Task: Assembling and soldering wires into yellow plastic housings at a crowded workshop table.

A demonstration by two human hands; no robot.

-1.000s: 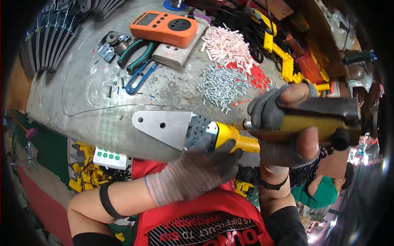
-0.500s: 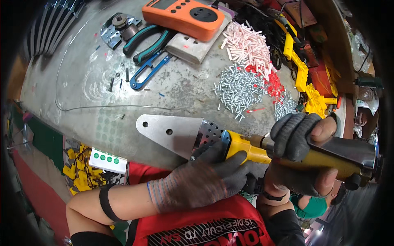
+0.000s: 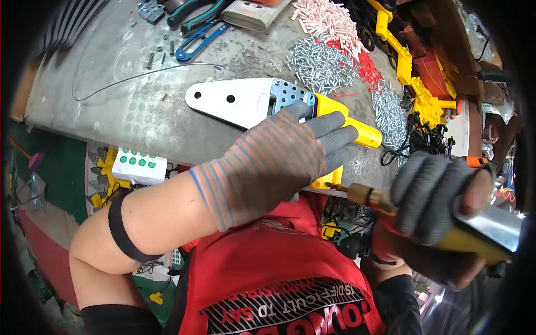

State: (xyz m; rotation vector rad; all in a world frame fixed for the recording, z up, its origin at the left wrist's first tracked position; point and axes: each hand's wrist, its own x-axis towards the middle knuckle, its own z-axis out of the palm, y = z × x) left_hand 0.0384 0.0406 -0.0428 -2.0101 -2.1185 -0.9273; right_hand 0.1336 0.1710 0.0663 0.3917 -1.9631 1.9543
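A flat pale metal plate point(image 3: 231, 106) with two round holes joins a perforated metal bracket point(image 3: 287, 94) and a yellow plastic handle point(image 3: 363, 133), forming one tool at the table's near edge. Over the handle lies my left hand point(image 3: 279, 159) in a striped grey glove, fingers curved across it; the thumb shows beside the bracket. My right hand point(image 3: 427, 195), gloved with bare fingertips and somewhat blurred, is wrapped round a power screwdriver point(image 3: 363, 195). The screwdriver's bit points left, close to the lower part of the yellow handle; whether they touch I cannot tell.
Beyond the tool lie heaps of silver screws point(image 3: 324, 64), pale pink sleeves point(image 3: 329, 22) and small red pieces point(image 3: 368, 72). Pliers point(image 3: 195, 12) and blue snips point(image 3: 198, 42) are at the far side. Yellow plastic parts point(image 3: 427, 103) crowd the right. A white box point(image 3: 139, 167) sits below the table edge.
My right hand has drawn the power screwdriver back and down from the handle's end. The tool and my left hand are farther onto the table. The whole view has shifted.
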